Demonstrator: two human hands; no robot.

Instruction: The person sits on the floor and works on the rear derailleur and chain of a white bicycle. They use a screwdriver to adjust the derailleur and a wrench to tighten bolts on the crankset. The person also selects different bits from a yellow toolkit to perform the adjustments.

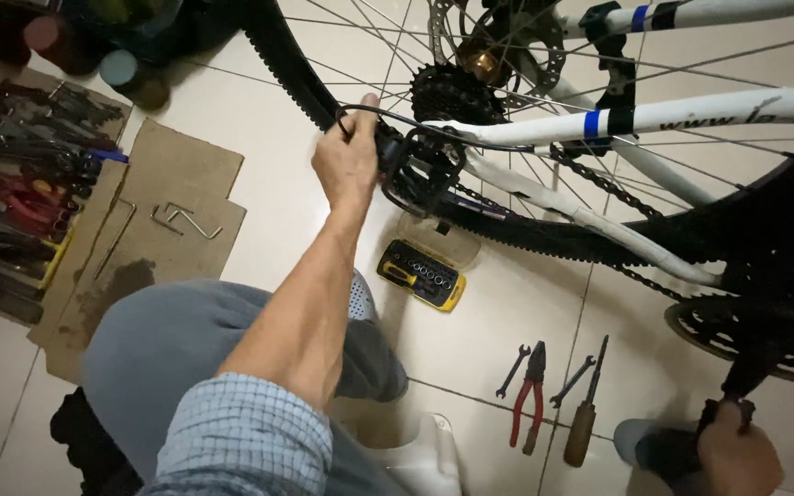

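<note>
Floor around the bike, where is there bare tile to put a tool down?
Bare tile lies between the cardboard sheet and the yellow bit case, and between that case and the red-handled pliers. Crowded: the tool tray at far left, and under the chain and rear wheel.

You wear a light blue shirt with a fine dark check (250, 432); its sleeve is rolled up above the elbow, so your left forearm is bare down to your left hand (346, 165). No watch, ring or glove shows there. Grey-blue trousers of smooth cloth (163, 344) cover your knee. Your right hand (739, 459), low in the corner, is bare as well, its sleeve out of view.
</note>
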